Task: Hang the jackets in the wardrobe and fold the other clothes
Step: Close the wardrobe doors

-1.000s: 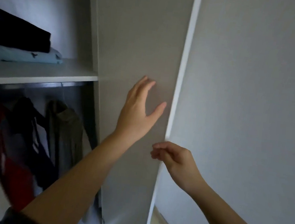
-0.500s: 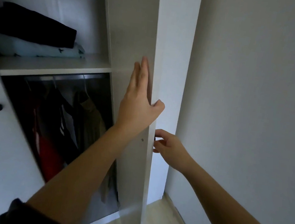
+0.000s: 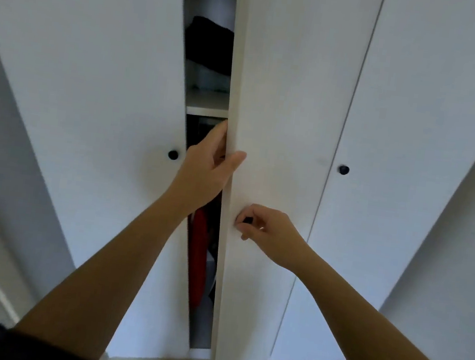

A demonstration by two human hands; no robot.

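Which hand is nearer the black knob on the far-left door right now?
Left. The left hand grips the middle door by its edge, just right of that knob; the right hand is farther right and lower, pinching a second knob on that door.

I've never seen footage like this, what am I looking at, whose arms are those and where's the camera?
No machine here: these are a person's two bare arms, filmed by a wide-angle camera worn on the head. The left hand grips the edge of the tall white wardrobe door, which stands slightly ajar. The right hand pinches that door's small black round knob. Through the gap show a dark folded garment on a white shelf and a red hanging garment below.
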